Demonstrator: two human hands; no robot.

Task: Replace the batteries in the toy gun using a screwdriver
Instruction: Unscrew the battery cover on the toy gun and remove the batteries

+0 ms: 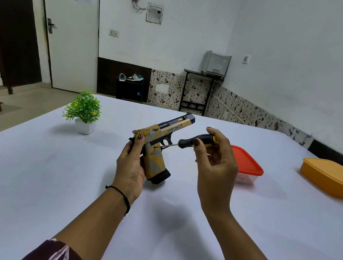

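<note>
While the left hand [131,163] wraps around the back of the grip of the toy gun [157,147], thumb pressed on the rear of the slide, the gun is held up off the worktop [53,180] above its middle, muzzle pointing away toward the far edge and the black magazine base toward the near edge. The gun is tan and grey with a black upper barrel. The right hand [216,162] is closed on the black-and-yellow handle of the screwdriver [195,142], thumb and forefinger pinching it while the other fingers curl loosely below. The thin metal shaft runs leftward and slightly down from the handle, and its tip meets the side of the grip just under the trigger guard; it seems to sit on a small screw there, though the spot is too small to be sure. Both hands are close together, joined only through the tool and the toy. A dark thread band circles the left wrist.

Just behind the right hand, toward the right edge of the worktop, stands a clear container with a red lid [248,162]. Further out, near the right edge, lies an orange lidded box [332,176]. Near the far left corner stands a small green potted plant [85,111] in a white pot.
</note>
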